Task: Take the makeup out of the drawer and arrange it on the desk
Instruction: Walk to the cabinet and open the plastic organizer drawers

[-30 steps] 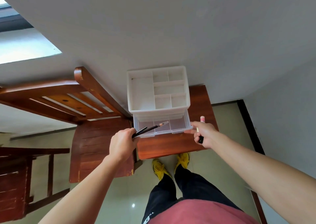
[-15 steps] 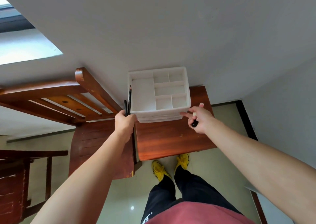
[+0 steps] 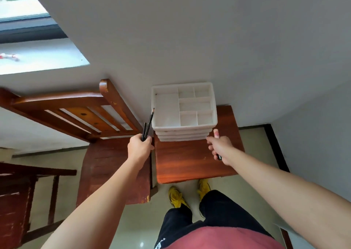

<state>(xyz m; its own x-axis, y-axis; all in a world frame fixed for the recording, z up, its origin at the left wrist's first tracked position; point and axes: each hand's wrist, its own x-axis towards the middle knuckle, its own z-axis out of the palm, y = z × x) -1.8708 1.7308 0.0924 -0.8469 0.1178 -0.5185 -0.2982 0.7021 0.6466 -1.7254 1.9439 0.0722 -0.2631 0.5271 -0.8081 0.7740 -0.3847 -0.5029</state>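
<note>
The left hand (image 3: 139,147) has its fingers (image 3: 148,142) clenched round two thin black pencils (image 3: 148,123), which stick up and lean slightly right; the longer one's tip lies at the left edge of the white organiser (image 3: 182,128), and whether it touches cannot be told. The right hand (image 3: 220,148) grasps a slim stick (image 3: 216,133) in its curled fingers, pink end poking up above the hand and dark end showing below it. Its forefinger points at the lower right corner of the drawers (image 3: 182,137); contact there cannot be told.

The organiser stands at the back of a small wooden worktop (image 3: 190,163), against the wall (image 3: 190,40). Its open top tray is split into one large compartment on the left and several smaller ones on the right. The drawers below sit flush, fronts closed.

A wooden chair (image 3: 106,163) stands just left of the worktop, its slatted back toward the wall. Yellow shoes (image 3: 175,198) rest on the pale floor (image 3: 252,144) under the worktop's near edge. A window (image 3: 28,59) shows at upper left
</note>
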